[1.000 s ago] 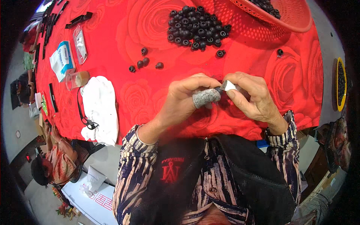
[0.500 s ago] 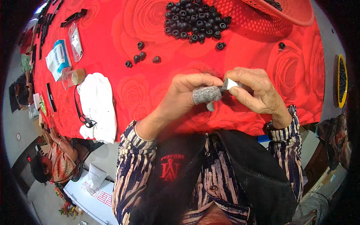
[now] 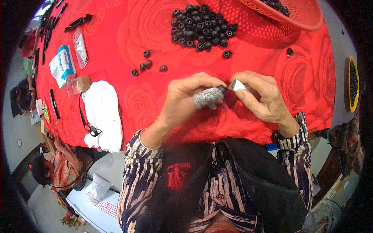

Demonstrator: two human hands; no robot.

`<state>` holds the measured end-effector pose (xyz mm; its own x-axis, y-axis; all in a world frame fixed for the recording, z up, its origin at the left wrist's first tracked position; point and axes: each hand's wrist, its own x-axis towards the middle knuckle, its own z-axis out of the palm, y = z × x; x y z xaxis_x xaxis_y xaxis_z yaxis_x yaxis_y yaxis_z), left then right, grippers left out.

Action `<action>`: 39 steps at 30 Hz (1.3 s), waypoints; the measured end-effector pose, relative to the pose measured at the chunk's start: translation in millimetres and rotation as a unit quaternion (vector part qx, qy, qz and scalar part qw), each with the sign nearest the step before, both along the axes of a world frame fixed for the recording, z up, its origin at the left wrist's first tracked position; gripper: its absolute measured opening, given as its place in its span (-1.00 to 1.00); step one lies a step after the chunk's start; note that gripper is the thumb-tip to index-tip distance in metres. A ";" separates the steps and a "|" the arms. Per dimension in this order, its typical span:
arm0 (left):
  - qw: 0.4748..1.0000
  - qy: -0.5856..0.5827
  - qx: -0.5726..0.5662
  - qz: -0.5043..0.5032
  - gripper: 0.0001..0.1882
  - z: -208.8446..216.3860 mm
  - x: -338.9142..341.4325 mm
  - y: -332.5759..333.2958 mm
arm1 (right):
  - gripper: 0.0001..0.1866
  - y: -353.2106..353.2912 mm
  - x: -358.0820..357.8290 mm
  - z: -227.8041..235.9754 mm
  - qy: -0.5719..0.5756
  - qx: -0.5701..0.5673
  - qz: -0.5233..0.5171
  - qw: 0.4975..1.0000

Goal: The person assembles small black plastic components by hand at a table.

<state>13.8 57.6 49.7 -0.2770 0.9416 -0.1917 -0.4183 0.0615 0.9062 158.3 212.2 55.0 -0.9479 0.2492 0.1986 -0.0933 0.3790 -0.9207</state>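
Observation:
My left hand [image 3: 179,100] pinches a small round black part [image 3: 222,89], mostly hidden by the fingers. A grey speckled fabric sleeve [image 3: 206,98] covers one of its fingers. Just to the right, my right hand [image 3: 263,96] grips a small blade [image 3: 237,85] with a grey metal tip and a white-wrapped body, its edge pointing toward the black part. A narrow gap separates the two. Beyond my hands lies a heap of similar black round parts [image 3: 202,29], each with a ring-shaped opening. Several loose ones [image 3: 148,64] rest to the left of the heap.
A red plastic basket [image 3: 307,21] stands at the far right on the red rose-patterned cloth [image 3: 151,101]. To the left are a white cloth [image 3: 103,116], a clear cup [image 3: 75,85] and a blue-white packet [image 3: 62,66]. A yellow-rimmed container [image 3: 352,83] sits beyond the right edge.
My left hand has drawn slightly left with the black part, away from the blade. The right hand has hardly moved. The whole view has shifted a little.

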 end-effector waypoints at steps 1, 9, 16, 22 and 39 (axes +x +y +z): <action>1.000 0.001 0.002 0.000 -0.81 -0.7 0.8 0.7 | -0.78 -0.3 0.5 -1.2 0.003 0.004 -0.009 1.000; 0.999 0.022 -0.004 -0.034 -0.80 -1.7 2.3 2.8 | -0.80 1.7 1.1 1.8 -0.033 0.000 0.010 0.999; 0.999 0.025 -0.013 -0.046 -0.82 0.2 1.1 1.1 | -0.79 3.1 0.3 5.2 -0.055 -0.006 0.028 0.998; 0.999 0.019 -0.002 -0.044 -0.82 0.3 2.7 1.5 | -0.81 3.2 1.1 3.6 -0.045 -0.014 0.030 0.998; 0.962 -0.271 -0.022 0.002 -0.82 -1.6 18.2 3.2 | -0.62 -5.3 -2.1 12.4 0.130 0.137 -0.001 0.982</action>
